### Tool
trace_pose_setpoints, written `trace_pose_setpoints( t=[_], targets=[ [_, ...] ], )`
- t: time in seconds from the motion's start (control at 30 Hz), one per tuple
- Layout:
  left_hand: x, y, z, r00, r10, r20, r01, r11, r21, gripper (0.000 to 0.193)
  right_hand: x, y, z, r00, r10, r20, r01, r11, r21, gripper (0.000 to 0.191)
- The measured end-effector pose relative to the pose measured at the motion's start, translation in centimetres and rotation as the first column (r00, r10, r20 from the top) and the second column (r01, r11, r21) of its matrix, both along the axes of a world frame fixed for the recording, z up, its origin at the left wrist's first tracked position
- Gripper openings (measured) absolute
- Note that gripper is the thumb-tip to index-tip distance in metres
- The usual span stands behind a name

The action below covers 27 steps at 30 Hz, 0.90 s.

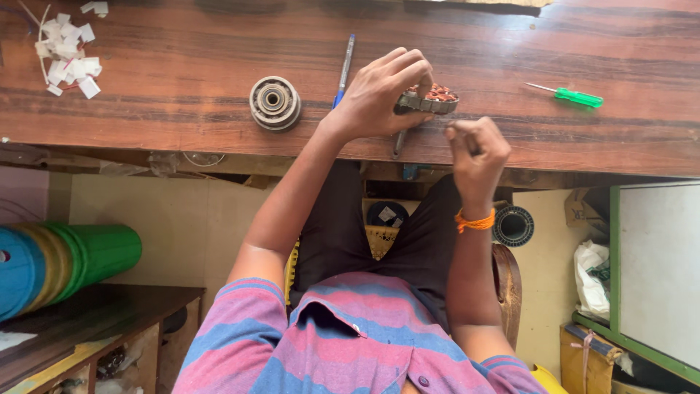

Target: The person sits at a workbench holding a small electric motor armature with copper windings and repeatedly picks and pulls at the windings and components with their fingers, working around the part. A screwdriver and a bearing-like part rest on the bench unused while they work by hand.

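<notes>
Left hand (383, 91) is clamped over the ring-shaped stator (430, 99) with copper windings, pinning it near the bench's (182, 73) front edge. Right hand (475, 149) is closed in a fist just beside it, apparently pinching something thin; I can't tell what. The stator looks heavy and rigid, its windings delicate, so grip the metal rim.

Table (182, 66): dark, streaked wood, semi-matt. Stator (430, 98): grey metal ring with glossy copper windings. Screwdriver (576, 96), at 3 o'clock: translucent green plastic handle.
</notes>
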<state>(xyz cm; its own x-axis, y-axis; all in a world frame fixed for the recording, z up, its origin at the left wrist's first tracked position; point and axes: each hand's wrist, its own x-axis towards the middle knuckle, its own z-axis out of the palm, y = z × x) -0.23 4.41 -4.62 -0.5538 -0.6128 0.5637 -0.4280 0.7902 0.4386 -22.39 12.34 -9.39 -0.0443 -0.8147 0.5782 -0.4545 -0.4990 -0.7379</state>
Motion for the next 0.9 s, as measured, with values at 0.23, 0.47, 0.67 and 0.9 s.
trace_pose_setpoints(
  t=[0.23,0.47,0.67,0.9],
  targets=[
    [-0.1,0.2,0.2,0.997,-0.02,-0.073,0.014,0.997,-0.079,0.043,-0.2,-1.6,4.8,0.996,0.025,-0.083,-0.026,0.999,-0.02,0.007],
    [-0.5,0.3,1.5,0.998,0.046,0.034,-0.049,0.992,0.115,0.051,1.5,-4.9,5.2,0.992,0.099,0.084,-0.107,0.988,0.107,0.006],
    [-3.6,-1.2,1.7,0.953,0.298,0.054,-0.279,0.795,0.539,0.031,1.1,-5.8,4.6,0.999,-0.006,0.037,0.005,0.999,0.037,0.012],
    [0.2,-3.2,1.2,0.961,-0.125,-0.247,0.258,0.73,0.633,0.02,1.0,-3.4,5.2,0.989,0.084,0.122,-0.1,0.986,0.131,0.021]
  ],
)
